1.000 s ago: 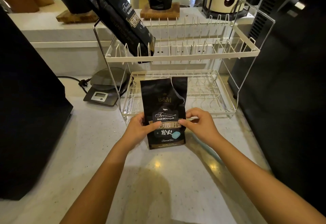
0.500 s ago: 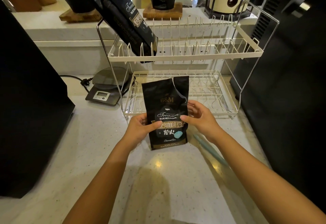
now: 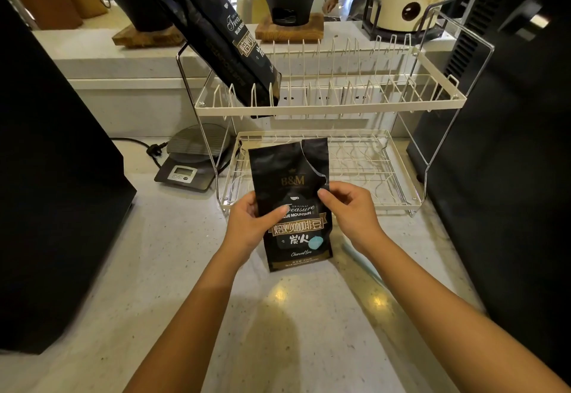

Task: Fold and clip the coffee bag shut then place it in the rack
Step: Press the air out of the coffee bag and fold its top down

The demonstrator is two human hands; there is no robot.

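Observation:
A black coffee bag (image 3: 292,176) stands upright on the pale counter, in front of a white two-tier wire rack (image 3: 327,109). Its top is open, with a torn flap on the right side. My left hand (image 3: 251,222) grips the bag's left edge, thumb across the front label. My right hand (image 3: 349,207) pinches the right edge just under the torn flap. A light blue clip (image 3: 364,264) lies on the counter to the right of the bag, partly behind my right forearm.
A second black coffee bag (image 3: 228,40) leans in the rack's upper tier at the left. A small digital scale (image 3: 191,160) sits left of the rack. Large black appliances flank the counter on both sides. Black pots on wooden boards stand on the rear shelf.
My right hand has moved up the bag's right edge from the label to just below the torn flap. My left hand keeps its grip.

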